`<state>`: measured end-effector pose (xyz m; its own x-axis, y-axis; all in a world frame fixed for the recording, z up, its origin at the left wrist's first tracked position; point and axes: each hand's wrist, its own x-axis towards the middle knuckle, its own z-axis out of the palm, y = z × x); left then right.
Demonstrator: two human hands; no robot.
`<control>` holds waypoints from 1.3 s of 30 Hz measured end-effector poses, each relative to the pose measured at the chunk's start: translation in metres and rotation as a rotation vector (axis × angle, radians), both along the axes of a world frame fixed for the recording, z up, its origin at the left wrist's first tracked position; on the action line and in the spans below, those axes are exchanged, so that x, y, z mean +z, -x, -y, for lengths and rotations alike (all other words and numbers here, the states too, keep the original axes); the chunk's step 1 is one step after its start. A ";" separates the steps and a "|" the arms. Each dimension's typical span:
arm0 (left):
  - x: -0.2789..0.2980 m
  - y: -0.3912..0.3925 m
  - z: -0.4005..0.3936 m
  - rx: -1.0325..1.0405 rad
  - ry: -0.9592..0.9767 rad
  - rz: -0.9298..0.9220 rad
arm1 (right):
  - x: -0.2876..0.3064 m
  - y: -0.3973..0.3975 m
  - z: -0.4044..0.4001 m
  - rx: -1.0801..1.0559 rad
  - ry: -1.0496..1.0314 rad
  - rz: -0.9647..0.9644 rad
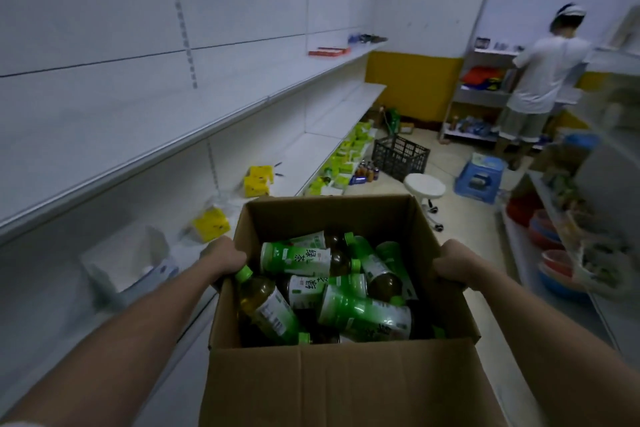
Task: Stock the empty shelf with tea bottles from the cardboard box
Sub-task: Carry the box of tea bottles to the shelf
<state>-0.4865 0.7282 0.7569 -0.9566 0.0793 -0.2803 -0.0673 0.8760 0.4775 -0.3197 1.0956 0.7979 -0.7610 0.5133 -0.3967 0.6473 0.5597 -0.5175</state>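
An open cardboard box (332, 388) fills the lower middle of the head view, held up in front of me. Several green-labelled tea bottles (363, 314) with green caps lie jumbled inside it. My left hand (225, 256) grips the box's left wall near the top edge. My right hand (453, 265) grips the right wall at the same height. White shelves (145, 152) run along the wall to my left, the nearest stretch of the upper one bare.
Yellow packs (258, 180) and an open white carton (138, 263) lie on the lower left shelf. Ahead on the floor stand a white stool (424, 185), a black crate (400, 156) and a blue stool (479, 178). A person (540, 80) stands at the far shelves. Stocked shelves line the right.
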 end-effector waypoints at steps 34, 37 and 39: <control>-0.057 0.562 -0.683 -0.233 0.011 0.173 | -0.070 0.480 -0.632 -0.240 0.101 0.117; -0.074 0.621 -0.731 -0.233 0.019 0.186 | -0.082 0.532 -0.677 -0.265 0.096 0.112; -0.075 0.659 -0.764 -0.259 0.052 0.158 | -0.087 0.566 -0.708 -0.275 0.092 0.115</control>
<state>-1.1455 1.4920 0.6819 -0.8509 0.2959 -0.4340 0.0912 0.8969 0.4327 -0.8857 1.8033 0.7109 -0.5462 0.6512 -0.5268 0.8251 0.3097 -0.4726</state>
